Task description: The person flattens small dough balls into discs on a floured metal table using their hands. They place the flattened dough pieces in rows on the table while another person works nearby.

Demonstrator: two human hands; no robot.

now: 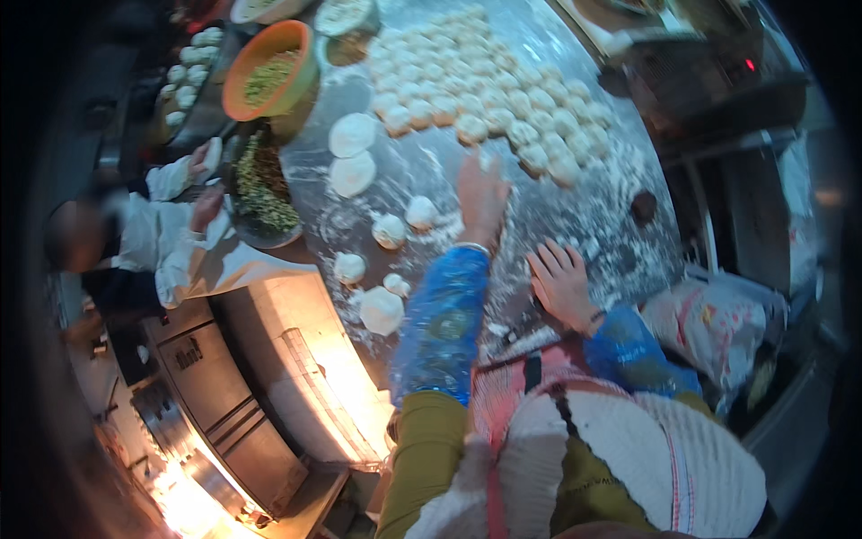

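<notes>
On the floured metal worktop [592,222], my left hand [481,195] reaches forward, palm down, its fingertips just below a filled dough bun [471,129] at the near edge of a large group. Blur hides whether the fingertips touch anything. My right hand [559,283] lies on the near side of the worktop with fingers spread and nothing visible in it. Left of my left hand sit small dough balls [388,231] and a flattened dough round [382,310]. Two thin dough wrappers [353,174] lie further back. Both forearms wear blue plastic sleeves.
At left, a co-worker in white [182,229] holds a wrapper beside a dish of chopped filling [266,195]. An orange bowl of greens [269,74] stands behind it. A tray of buns [188,74] is at far left. A plastic bag [714,330] sits right of the worktop.
</notes>
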